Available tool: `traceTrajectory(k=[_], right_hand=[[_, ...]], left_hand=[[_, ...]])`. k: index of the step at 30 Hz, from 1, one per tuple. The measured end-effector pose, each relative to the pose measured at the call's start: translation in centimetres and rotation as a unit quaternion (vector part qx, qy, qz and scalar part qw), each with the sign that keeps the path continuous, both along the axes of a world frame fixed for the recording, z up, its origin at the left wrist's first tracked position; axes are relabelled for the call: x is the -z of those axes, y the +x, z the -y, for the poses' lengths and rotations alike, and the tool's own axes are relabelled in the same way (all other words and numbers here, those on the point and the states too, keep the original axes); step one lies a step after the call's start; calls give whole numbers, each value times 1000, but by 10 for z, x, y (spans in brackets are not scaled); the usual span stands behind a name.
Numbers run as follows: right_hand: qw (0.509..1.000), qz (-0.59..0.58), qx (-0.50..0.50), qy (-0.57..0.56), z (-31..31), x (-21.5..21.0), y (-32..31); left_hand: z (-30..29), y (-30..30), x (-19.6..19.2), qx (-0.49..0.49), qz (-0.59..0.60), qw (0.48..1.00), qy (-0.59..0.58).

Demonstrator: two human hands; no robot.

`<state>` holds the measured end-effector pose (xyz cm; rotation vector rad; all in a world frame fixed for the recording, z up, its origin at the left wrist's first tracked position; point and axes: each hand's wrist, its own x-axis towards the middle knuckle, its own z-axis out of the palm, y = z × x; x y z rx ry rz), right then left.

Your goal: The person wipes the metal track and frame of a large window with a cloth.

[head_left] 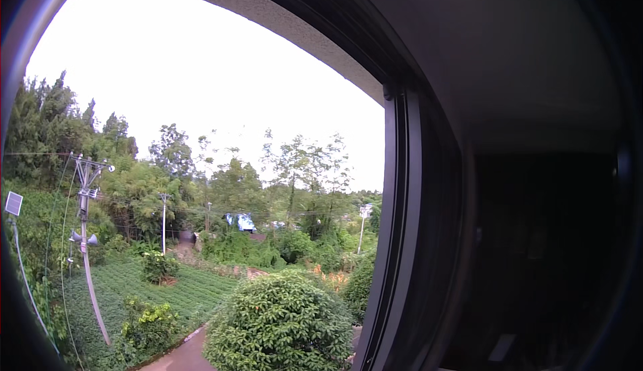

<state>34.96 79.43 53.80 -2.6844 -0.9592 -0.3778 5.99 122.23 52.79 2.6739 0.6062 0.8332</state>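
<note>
Neither hand is in view, so no grip can be judged. Dark window frame borders a round bush, utility pole and trees beyond.

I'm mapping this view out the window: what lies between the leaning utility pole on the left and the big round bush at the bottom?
In the head view, a green crop plot with small shrubs lies between the utility pole and the round bush.

The room right of the window frame is too dark to make out.
</note>
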Motion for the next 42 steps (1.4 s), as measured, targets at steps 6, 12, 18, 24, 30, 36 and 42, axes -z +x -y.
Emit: traceTrajectory(k=[6,12,18,24,30,36,42], right_hand=[[999,3,-36,-9,-9,-16,-9],[997,2,-75,-15,-11,-18,-4],[995,-11,-95,-32,-2,-15,-10],[989,-22,-138,-54,5,-17,-7],[987,-36,-139,-71,19,-14,-9],[982,-42,-152,-104,42,-14,4],[977,-40,-149,-149,63,-11,15]], left_hand=[[21,-32,2,-39,-17,999,-19],[43,-62,-1,-84,-31,995,-47],[52,-76,-7,-119,-45,988,-83],[51,-79,70,-163,9,986,-11],[61,-82,8,-117,30,993,18],[65,-88,22,-130,6,991,17],[69,-82,-20,-131,-5,991,14]])
